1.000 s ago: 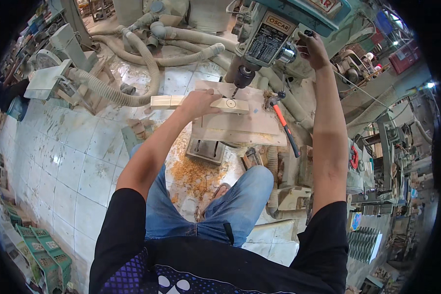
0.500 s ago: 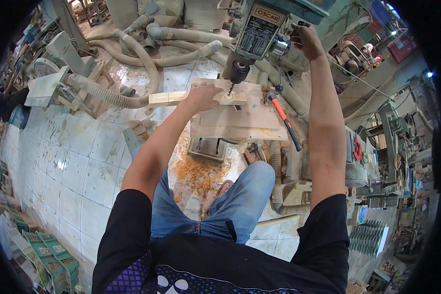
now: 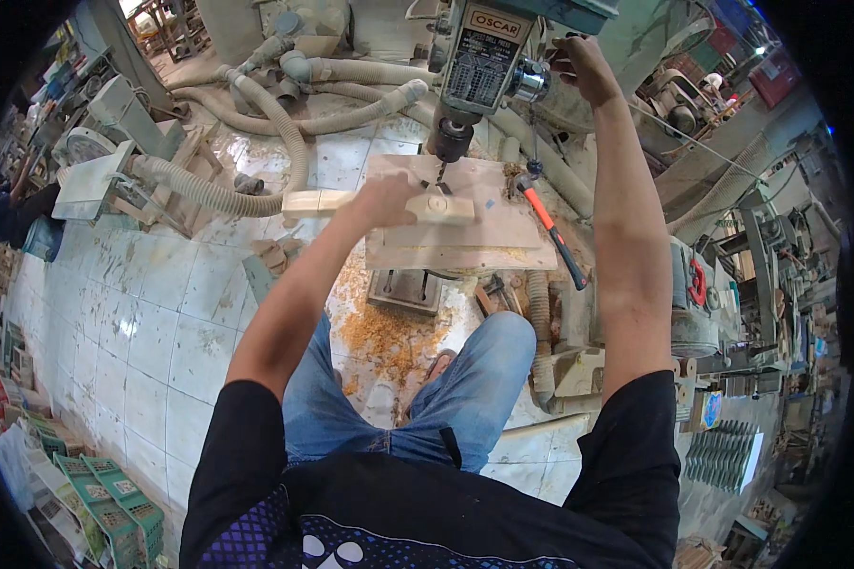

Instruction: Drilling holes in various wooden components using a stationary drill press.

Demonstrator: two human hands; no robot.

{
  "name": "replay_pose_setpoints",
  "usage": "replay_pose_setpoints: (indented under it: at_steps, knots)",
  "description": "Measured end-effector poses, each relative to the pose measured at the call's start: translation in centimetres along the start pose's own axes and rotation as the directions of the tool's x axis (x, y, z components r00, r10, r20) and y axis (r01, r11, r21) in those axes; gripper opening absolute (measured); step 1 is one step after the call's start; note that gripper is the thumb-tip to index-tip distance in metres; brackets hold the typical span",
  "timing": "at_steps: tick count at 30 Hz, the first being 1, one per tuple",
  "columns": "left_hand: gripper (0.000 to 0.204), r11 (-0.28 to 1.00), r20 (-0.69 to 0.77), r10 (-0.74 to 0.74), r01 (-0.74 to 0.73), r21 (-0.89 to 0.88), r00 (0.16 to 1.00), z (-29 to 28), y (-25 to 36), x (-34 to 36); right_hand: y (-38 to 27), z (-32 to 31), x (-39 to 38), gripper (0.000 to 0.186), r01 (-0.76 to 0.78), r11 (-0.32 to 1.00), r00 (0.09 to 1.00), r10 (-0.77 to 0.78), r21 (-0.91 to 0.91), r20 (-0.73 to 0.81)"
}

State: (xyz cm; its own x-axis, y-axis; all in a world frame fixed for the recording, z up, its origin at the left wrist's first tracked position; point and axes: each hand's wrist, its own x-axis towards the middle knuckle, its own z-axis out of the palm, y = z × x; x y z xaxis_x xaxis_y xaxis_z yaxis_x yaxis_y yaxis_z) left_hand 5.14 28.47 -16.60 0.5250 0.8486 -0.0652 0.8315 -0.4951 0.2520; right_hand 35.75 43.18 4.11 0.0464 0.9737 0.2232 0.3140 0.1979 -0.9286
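Observation:
My left hand is closed over a pale wooden strip, which lies crosswise on a flat wooden board. A round mark or hole shows near the strip's right end. Behind that end, the drill bit points down from the dark chuck of a drill press, apart from the strip. Raised at the upper right, my right hand is closed around the press's feed handle, whose grip is mostly hidden by the fingers.
A hammer with an orange and black handle rests at the board's right edge. Ribbed hoses run behind and left. Wood shavings cover the floor by the press base. Green plastic crates stand lower left.
My left hand has drawn the wooden strip slightly toward me, so its round mark has come out from under the drill bit. My right hand stays at the feed handle.

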Motion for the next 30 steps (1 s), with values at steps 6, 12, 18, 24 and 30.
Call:
replay_pose_setpoints:
  at_steps: [6, 12, 18, 24, 30]
  knots:
    - [0.057, 0.990, -0.220, 0.130, -0.114, 0.085, 0.967, 3.6, 3.0, -4.1, -0.3, 0.4, -0.8, 0.019, 0.047, 0.999, 0.998, -0.046, -0.017, 0.044]
    - [0.061, 0.989, -0.393, 0.145, -0.136, 0.051, 0.908, 4.4, 2.9, -4.4, -0.3, 0.0, -0.6, 0.038, -0.003, 1.000, 0.997, 0.003, -0.003, 0.075]
    - [0.045, 0.989, -0.647, 0.036, -0.121, -0.088, 0.762, 4.0, 3.9, -5.7, 0.3, 0.6, -0.4, 0.018, -0.032, 0.999, 0.999, 0.031, 0.031, 0.032]
    - [0.029, 0.875, -0.838, -0.238, -0.267, -0.404, 0.491, -1.1, 2.4, -2.6, 0.5, 1.4, -1.4, 0.025, 0.022, 0.996, 0.999, -0.018, 0.083, -0.039]
    - [0.032, 0.744, -0.856, -0.368, -0.437, -0.505, 0.361, -9.0, 0.2, 0.4, -1.6, 1.5, -3.1, 0.027, 0.097, 0.993, 0.982, -0.084, 0.067, -0.169]
